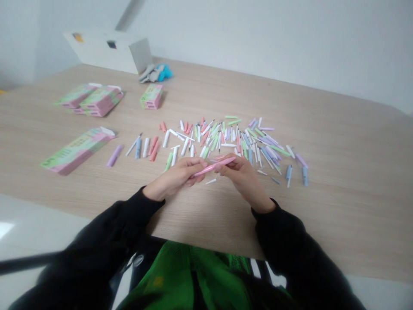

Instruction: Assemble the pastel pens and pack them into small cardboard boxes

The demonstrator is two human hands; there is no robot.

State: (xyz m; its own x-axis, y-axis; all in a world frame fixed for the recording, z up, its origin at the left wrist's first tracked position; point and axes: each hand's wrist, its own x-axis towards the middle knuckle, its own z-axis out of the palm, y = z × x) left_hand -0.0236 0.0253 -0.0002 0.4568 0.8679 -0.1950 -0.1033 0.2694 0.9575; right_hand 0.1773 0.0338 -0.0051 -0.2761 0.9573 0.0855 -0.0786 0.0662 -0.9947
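So there's this pink pen (213,167), held up just over the table right in front of the person, tilted a bit so the end on their right sits higher. Left hand (177,177) has its fingers closed round the lower end, and the right hand (240,174) is pinching it toward the other end, thumb on the near side. Pretty blurry there, so I can't tell exactly how each finger sits.

Under the hands there's a tiny white piece (211,181) on the wood-look table (348,185). Just past them it's a proper scatter of loose pen parts (222,137): white, green, salmon, purple and blue, some with dark tips. Out to the right there's a blue cap (305,176), and over to the left a purple cap (114,156).

Further left lies a long pink-and-green box (79,151), with a stack of similar boxes (100,101) behind it and a smaller carton (151,97) by itself. At the back, a crumpled grey-and-blue bundle (157,73) sits against a white box (106,49). Black sleeves (287,232), green vest (190,275).
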